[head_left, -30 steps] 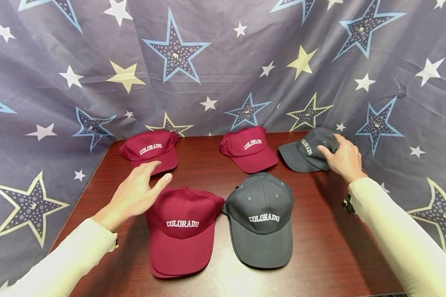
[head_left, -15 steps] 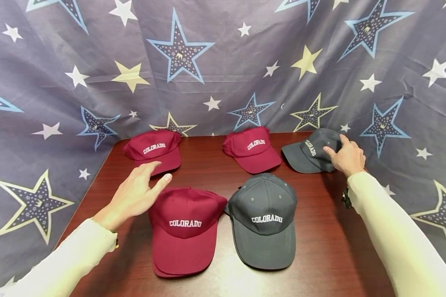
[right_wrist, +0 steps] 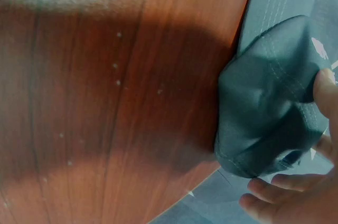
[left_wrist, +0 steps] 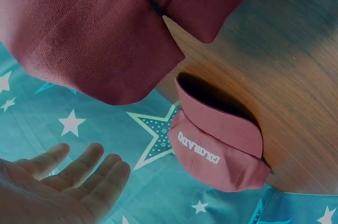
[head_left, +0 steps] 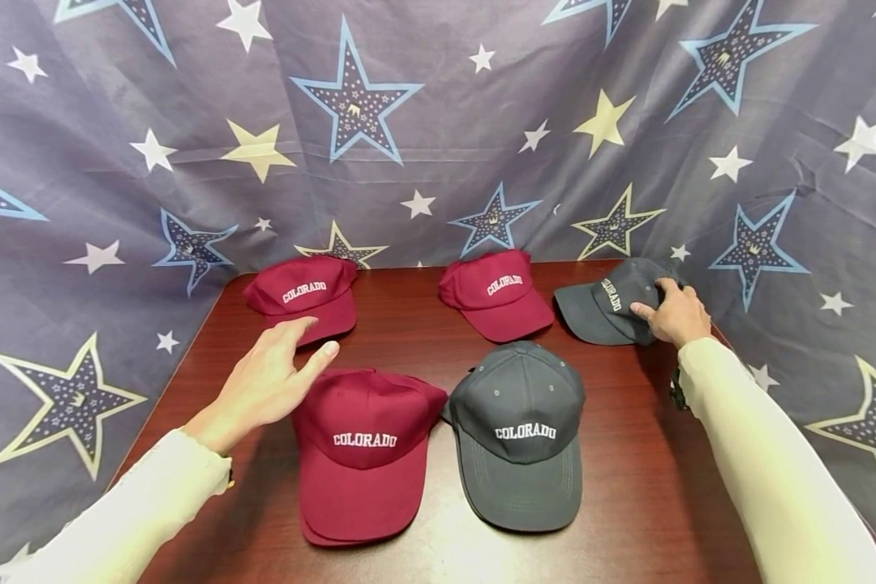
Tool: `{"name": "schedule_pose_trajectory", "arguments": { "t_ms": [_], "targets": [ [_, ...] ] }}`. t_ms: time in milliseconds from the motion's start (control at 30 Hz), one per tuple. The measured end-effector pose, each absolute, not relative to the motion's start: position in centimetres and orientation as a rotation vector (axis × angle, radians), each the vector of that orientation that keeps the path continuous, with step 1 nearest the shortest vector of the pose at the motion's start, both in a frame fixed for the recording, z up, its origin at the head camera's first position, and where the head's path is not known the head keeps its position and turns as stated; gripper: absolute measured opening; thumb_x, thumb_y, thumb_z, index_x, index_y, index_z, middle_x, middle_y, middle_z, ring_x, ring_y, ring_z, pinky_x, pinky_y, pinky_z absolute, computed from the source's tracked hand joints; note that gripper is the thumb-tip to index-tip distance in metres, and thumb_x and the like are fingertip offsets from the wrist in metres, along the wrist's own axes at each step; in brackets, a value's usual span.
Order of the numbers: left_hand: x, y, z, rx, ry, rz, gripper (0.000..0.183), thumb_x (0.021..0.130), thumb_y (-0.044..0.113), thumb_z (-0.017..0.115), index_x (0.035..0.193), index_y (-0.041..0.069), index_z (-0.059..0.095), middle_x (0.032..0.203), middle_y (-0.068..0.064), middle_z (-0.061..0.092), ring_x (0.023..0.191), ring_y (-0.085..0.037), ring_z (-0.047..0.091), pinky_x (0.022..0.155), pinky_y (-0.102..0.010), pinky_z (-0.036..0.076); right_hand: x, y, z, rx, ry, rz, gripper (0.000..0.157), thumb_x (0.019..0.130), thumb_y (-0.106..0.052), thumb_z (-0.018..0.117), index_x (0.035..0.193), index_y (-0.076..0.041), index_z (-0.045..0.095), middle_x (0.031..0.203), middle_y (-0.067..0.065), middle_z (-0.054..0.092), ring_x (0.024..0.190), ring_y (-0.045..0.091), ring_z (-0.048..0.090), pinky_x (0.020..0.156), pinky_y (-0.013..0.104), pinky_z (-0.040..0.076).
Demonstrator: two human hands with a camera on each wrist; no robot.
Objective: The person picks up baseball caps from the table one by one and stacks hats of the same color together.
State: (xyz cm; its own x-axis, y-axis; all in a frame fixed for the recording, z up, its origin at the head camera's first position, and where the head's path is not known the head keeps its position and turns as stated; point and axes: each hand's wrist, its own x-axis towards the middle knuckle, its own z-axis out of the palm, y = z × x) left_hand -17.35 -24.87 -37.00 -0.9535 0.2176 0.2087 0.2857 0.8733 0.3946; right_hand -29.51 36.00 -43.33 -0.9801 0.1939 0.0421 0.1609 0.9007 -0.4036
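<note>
Right hand (head_left: 679, 315) pinches the back gray cap (head_left: 602, 312) — left hand (head_left: 263, 381) just kinda hangs near the front red cap (head_left: 365, 466) (fingers loosely apart).

Head view overlooks the table (head_left: 628, 478), wrist views closer.

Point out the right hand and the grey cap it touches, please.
Right hand (head_left: 677, 315): head view, on the back of the hand.
Grey cap (right_wrist: 264, 102): right wrist view, on its crown.
</note>
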Motion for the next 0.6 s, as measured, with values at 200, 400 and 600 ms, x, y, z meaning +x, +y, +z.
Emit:
{"name": "schedule_pose_trajectory", "arguments": {
  "t_ms": [200, 400, 600],
  "targets": [
    [-17.3, -24.9, -37.1, -0.384, -2.889, -0.641, 0.073, 0.102, 0.058, 0.050, 0.152, 0.005, 0.043, 0.150, -0.021, 0.048, 0.140, -0.042, 0.041, 0.111, -0.062, 0.034, -29.3, 35.8, -44.0, -0.313, -2.920, 0.612, 0.066, 0.098, -0.045, 0.068, 0.144, -0.002, 0.047, 0.137, 0.043, 0.048, 0.121, 0.062, 0.047, 0.097, 0.070, 0.040],
    [-17.4, -25.0, -37.3, -0.384, -2.885, -0.639, 0.073, 0.102, 0.058, 0.049, 0.152, 0.005, 0.043, 0.149, -0.021, 0.048, 0.139, -0.042, 0.041, 0.111, -0.062, 0.035, -29.2, 35.2, -44.4, -0.341, -2.841, 0.625, 0.051, 0.097, -0.031, 0.071, 0.136, -0.001, 0.059, 0.129, 0.040, 0.057, 0.115, 0.060, 0.054, 0.090, 0.068, 0.046],
    [-17.3, -25.2, -37.2, -0.372, -2.887, -0.646, 0.074, 0.102, 0.058, 0.049, 0.152, 0.005, 0.043, 0.150, -0.022, 0.047, 0.140, -0.042, 0.041, 0.111, -0.063, 0.035, -29.0, 34.6, -44.2, -0.357, -2.694, 0.730, 0.039, 0.096, -0.021, 0.071, 0.131, -0.002, 0.068, 0.127, 0.031, 0.063, 0.117, 0.055, 0.057, 0.094, 0.066, 0.046]
  ]
}}
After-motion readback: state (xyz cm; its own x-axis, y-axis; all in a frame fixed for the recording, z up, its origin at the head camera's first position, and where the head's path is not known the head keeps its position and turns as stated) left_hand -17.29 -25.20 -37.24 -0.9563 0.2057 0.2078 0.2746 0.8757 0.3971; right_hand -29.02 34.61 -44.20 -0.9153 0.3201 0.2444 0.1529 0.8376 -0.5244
